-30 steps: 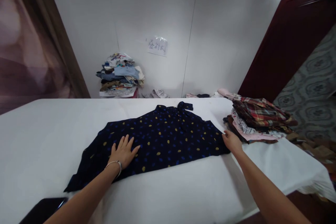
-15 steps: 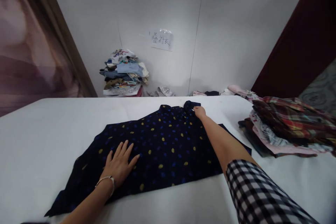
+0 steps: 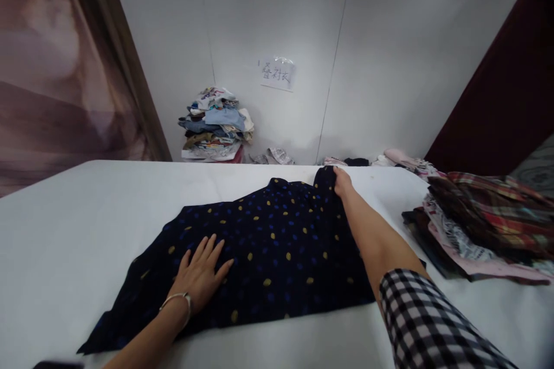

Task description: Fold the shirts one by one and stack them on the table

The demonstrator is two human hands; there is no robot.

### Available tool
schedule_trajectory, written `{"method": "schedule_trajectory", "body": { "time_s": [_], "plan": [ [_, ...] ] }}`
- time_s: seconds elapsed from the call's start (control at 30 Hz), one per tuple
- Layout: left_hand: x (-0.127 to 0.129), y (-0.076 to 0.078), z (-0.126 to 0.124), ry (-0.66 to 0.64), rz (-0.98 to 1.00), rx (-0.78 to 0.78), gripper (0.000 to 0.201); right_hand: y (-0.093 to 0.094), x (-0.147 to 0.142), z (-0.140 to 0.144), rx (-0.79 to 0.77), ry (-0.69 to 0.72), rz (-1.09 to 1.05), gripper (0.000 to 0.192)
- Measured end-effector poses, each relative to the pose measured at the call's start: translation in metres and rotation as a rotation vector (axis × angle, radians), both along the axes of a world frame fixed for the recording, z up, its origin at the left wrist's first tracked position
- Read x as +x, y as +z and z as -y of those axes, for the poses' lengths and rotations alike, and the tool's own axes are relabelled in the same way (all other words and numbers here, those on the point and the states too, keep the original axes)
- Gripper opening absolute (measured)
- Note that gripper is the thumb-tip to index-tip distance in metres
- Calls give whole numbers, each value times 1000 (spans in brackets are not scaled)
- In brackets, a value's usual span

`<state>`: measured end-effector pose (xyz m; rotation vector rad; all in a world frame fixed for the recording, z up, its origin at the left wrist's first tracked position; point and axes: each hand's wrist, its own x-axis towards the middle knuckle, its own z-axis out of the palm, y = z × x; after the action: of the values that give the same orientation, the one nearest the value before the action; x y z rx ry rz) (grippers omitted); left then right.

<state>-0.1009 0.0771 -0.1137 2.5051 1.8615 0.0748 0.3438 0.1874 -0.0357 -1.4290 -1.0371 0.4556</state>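
A dark navy shirt (image 3: 259, 248) with yellow and blue spots lies spread sideways across the white table (image 3: 47, 248). My left hand (image 3: 199, 277), with a bracelet at the wrist, rests flat on the shirt's left part, fingers spread. At the shirt's far right, near the collar, my right hand (image 3: 343, 181) has its fingers closed on the fabric and holds that edge raised off the table. My right forearm covers part of the shirt's right side, and the pinching fingertips are partly hidden by the cloth.
Folded shirts, a red plaid one (image 3: 497, 202) on top, are stacked on the table at the right. A tall clothes pile (image 3: 216, 127) stands behind the table's far edge. More garments (image 3: 277, 155) lie there. A paper sign (image 3: 278, 74) hangs on the wall.
My right hand has lifted the shirt's edge near the collar a little higher. My left hand stays flat on the fabric. The whole view has shifted slightly.
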Motion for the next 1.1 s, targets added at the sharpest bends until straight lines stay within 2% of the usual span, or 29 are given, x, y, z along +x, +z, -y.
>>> {"method": "schedule_trajectory", "body": {
  "time_s": [0.1,0.17,0.23,0.3,0.33,0.37,0.43,0.53,0.63,0.73,0.87,0.97,1.03,1.1],
  "plan": [
    [3,4,1,-5,-3,-13,70,31,-27,24,35,90,-12,37],
    [5,6,1,-9,3,-14,70,39,-60,54,14,306,94,36],
    [7,9,2,-9,1,-22,70,35,-97,93,-81,684,337,35],
    [8,10,2,-13,2,-28,70,19,-127,136,-175,999,585,34],
    [8,9,1,-16,6,-27,70,8,-137,156,-198,1052,670,32],
    [9,9,1,-20,14,-25,70,-4,-142,174,-206,1049,733,30],
    [9,7,0,-31,34,-14,69,-28,-140,202,-182,906,800,24],
    [8,4,-2,-50,52,-5,66,-54,-112,229,-119,603,827,23],
    [8,6,-1,-71,88,7,54,-63,-72,248,-130,296,815,26],
    [9,13,2,-77,208,50,48,-65,-35,263,-254,79,813,31],
    [9,28,9,-37,340,90,58,-77,-2,276,-431,-43,801,43],
    [14,34,15,-128,303,92,72,-90,5,279,-438,-76,785,47],
    [20,38,16,-228,247,92,60,-96,4,280,-409,-107,776,48],
    [25,46,13,-264,276,121,39,-98,1,280,-380,-146,779,50]
  ]
}}
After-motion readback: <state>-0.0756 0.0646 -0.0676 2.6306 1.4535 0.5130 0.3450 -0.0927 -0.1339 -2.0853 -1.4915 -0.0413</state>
